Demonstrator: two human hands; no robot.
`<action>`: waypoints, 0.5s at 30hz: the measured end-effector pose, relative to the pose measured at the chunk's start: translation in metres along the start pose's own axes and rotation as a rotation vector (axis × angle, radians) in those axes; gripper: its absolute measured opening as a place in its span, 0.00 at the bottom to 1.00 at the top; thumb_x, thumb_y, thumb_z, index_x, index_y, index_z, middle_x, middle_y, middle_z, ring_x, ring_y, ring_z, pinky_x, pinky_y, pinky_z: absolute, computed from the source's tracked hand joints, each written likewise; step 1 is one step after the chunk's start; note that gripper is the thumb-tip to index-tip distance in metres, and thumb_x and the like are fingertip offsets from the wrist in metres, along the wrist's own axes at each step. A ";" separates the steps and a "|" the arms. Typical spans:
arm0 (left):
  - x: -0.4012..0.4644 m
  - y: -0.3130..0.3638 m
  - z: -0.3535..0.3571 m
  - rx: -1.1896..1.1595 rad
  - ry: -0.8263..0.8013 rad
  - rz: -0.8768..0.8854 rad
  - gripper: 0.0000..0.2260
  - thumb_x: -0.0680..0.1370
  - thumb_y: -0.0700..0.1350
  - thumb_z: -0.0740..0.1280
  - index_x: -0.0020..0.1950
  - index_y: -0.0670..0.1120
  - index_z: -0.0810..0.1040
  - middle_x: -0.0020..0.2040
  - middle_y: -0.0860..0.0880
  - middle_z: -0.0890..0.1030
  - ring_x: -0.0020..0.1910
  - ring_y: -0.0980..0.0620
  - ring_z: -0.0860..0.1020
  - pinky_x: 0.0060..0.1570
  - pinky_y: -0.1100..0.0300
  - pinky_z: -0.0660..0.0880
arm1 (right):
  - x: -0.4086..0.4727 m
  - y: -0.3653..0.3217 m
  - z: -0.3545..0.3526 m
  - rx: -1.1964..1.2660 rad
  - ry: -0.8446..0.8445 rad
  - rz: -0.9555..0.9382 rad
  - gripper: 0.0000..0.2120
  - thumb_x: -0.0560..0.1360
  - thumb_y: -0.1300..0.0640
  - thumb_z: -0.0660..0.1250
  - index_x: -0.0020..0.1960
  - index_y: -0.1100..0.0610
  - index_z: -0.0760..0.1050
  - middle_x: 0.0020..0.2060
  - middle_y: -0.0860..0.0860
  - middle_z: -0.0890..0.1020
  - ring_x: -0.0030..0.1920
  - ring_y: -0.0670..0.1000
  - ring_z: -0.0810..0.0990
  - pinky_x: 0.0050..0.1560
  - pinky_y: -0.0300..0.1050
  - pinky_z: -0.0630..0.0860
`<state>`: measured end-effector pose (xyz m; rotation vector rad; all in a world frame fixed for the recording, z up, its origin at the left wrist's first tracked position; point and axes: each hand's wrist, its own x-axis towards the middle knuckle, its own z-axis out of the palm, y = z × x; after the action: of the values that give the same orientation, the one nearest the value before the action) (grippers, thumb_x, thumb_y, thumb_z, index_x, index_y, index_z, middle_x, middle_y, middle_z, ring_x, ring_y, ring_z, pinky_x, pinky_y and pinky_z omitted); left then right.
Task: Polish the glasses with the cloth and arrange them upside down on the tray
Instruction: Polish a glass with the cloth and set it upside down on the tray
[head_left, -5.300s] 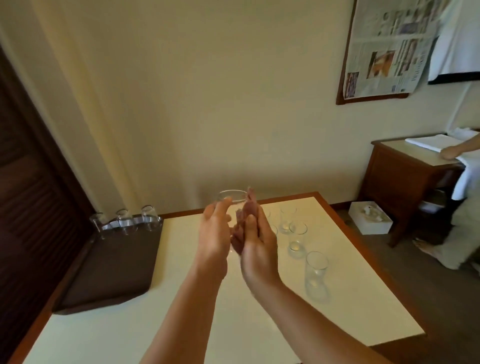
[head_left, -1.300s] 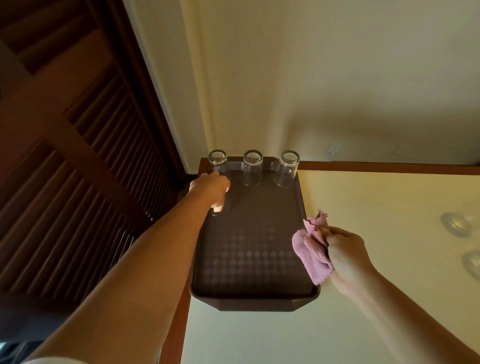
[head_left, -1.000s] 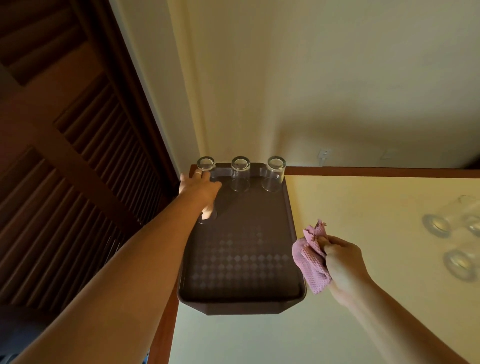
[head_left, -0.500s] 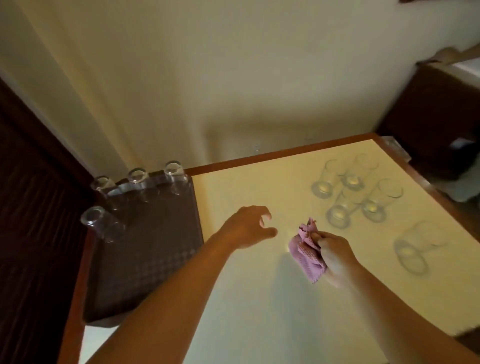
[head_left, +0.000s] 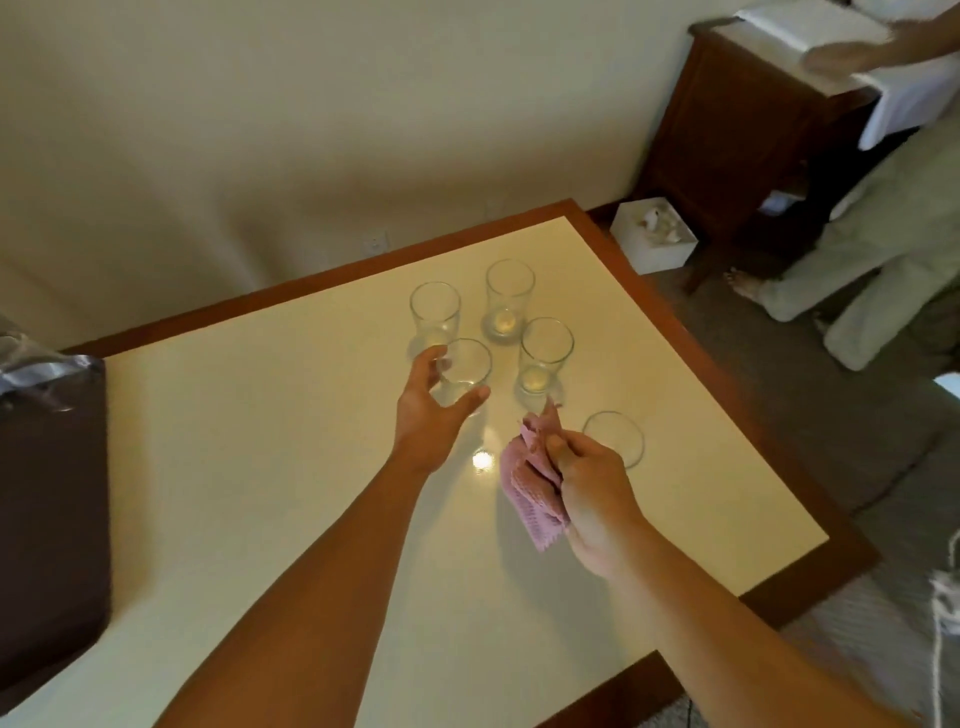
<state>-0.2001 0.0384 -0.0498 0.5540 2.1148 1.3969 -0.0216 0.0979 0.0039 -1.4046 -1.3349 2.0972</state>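
On the tabletop (head_left: 291, 467): we saw five upright glasses.
Left hand (head_left: 428, 408): spread around nearest glass (head_left: 464, 375).
Right hand (head_left: 589, 486): gripped pink cloth (head_left: 530, 488).

Warm, dim indoor light gives everything a yellowish cast. A small bright glint (head_left: 482, 460) sits on the tabletop (head_left: 260, 441), and soft shadows fall beneath both forearms. The wide lens bends the tabletop's edges and the wall. Far corners look smeared, and the whole view is slightly soft.
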 end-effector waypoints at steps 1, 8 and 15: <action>-0.002 0.003 0.005 -0.019 0.025 -0.014 0.31 0.76 0.50 0.78 0.76 0.51 0.70 0.65 0.52 0.77 0.66 0.50 0.75 0.63 0.56 0.72 | 0.002 -0.004 0.002 -0.004 0.004 -0.041 0.15 0.86 0.59 0.57 0.57 0.62 0.82 0.43 0.54 0.81 0.37 0.50 0.79 0.35 0.38 0.74; -0.048 0.069 -0.003 -0.596 0.053 -0.270 0.18 0.80 0.62 0.66 0.59 0.52 0.86 0.49 0.43 0.82 0.42 0.49 0.83 0.48 0.50 0.79 | -0.007 -0.048 0.042 -0.334 -0.021 -0.523 0.18 0.85 0.50 0.57 0.73 0.47 0.73 0.56 0.46 0.84 0.50 0.44 0.84 0.46 0.37 0.84; -0.096 0.133 -0.056 -0.614 0.084 -0.227 0.28 0.85 0.64 0.54 0.53 0.48 0.88 0.51 0.42 0.86 0.50 0.47 0.86 0.46 0.53 0.82 | -0.056 -0.059 0.086 -0.431 -0.183 -0.814 0.22 0.84 0.45 0.54 0.77 0.37 0.61 0.66 0.36 0.76 0.64 0.42 0.79 0.63 0.41 0.79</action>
<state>-0.1556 -0.0087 0.1109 0.0109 1.6116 1.8331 -0.0813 0.0465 0.0927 -0.5881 -2.0668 1.4526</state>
